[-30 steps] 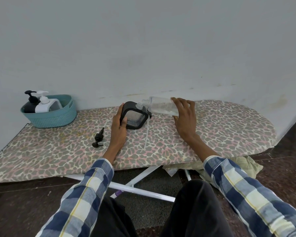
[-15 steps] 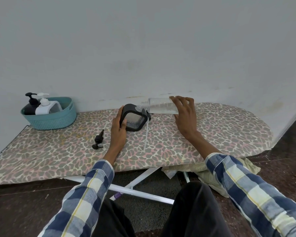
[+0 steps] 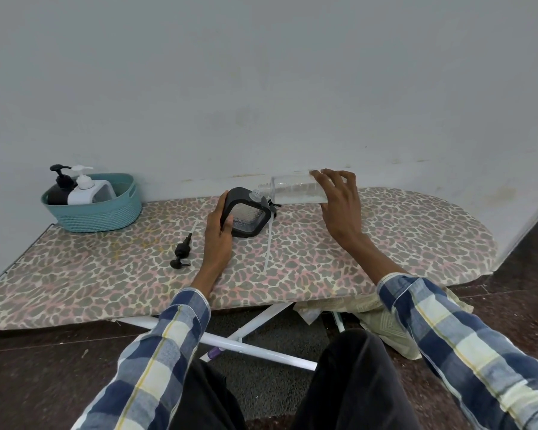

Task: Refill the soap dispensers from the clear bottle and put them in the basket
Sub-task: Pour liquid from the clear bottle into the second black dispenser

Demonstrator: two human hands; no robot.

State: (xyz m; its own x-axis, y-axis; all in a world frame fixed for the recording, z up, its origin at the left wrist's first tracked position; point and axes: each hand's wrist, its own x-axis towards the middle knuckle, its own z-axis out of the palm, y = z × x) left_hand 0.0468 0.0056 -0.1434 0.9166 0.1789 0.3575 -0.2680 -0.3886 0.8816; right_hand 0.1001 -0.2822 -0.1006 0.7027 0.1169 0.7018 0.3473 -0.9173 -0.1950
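A bare grey wall backs the low ironing board (image 3: 385, 243) with its leopard-print cover, where you are pouring. Keep the clear bottle (image 3: 295, 190) tipped almost flat as it is, its neck over the mouth of the black dispenser (image 3: 246, 215), and raise the base only slowly so the little liquid left runs in rather than down the side; whether the two necks actually touch cannot be told from here. Your right hand (image 3: 339, 206) wraps the bottle's base end, fingers curled over the top and closed on it. Your left hand (image 3: 219, 232) clamps the dispenser's near edge, thumb in front, holding it tilted toward the bottle. Its black pump (image 3: 180, 254) lies loose on the board just beside your left wrist. Two capped dispensers, one black (image 3: 59, 189) and one white (image 3: 86, 190), already stand in the teal basket (image 3: 106, 215) at the far left.
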